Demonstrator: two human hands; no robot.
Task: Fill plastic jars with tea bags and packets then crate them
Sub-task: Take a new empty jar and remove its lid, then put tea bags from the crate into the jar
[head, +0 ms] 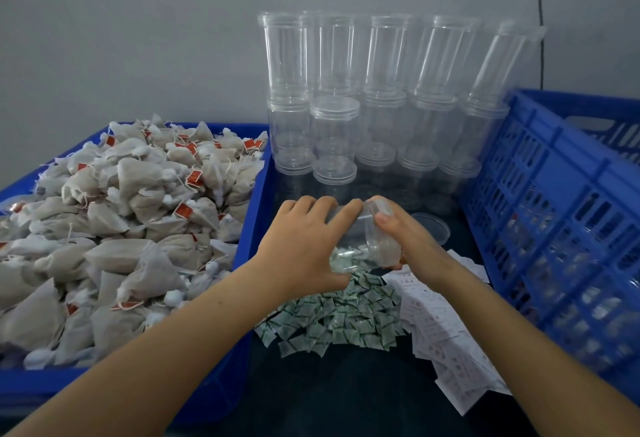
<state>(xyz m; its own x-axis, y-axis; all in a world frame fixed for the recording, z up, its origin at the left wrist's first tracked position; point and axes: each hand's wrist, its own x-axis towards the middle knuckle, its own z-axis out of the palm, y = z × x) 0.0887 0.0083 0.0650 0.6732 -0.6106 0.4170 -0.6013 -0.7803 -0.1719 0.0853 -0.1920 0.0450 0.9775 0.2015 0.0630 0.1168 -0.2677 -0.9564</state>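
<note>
A clear plastic jar (363, 232) lies tilted between my hands over the dark table, its open mouth toward my right hand. My left hand (304, 242) wraps the jar's body from the left. My right hand (405, 239) grips the jar's mouth end from the right. Below the jar spreads a pile of small green-and-white packets (339, 319). White tea bags with red tags (131, 215) fill a blue bin (249, 249) on the left. A loose clear lid (433, 227) rests on the table just right of my right hand.
Stacked empty clear jars (374, 101) stand against the grey wall behind my hands. A tall blue lattice crate (561, 229) with filled jars inside stands at the right. White paper slips (446, 326) lie scattered between the packets and the crate.
</note>
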